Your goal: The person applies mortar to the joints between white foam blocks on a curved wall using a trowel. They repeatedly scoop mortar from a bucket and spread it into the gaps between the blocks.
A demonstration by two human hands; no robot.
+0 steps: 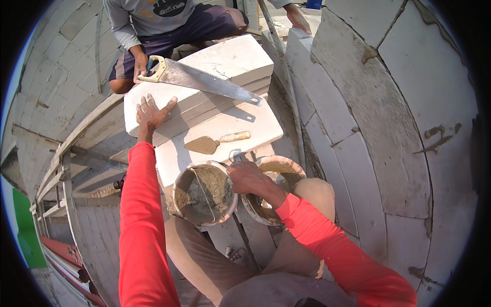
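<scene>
My left hand [149, 115] lies flat on the near left end of a white building block [204, 64], fingers spread. That block rests on a stack of similar white blocks. My right hand [249, 179] is closed at the right rim of a bucket of grey mortar [204, 197]; whatever its fingers grip is hidden. Below its wrist stands a second bucket [281, 163], wet inside. A trowel with a wooden handle [217, 142] lies on the lower white block [255, 120]. Across the top block, a co-worker's hand [140, 65] holds a handsaw [204, 79], blade pointing right.
The co-worker [169, 23] sits beyond the blocks. Another person's hand [298, 19] rests on the wall top at the far right. A mortared block wall [358, 128] rises along my right. Wooden framing [66, 179] stands to the left. I sit over planks.
</scene>
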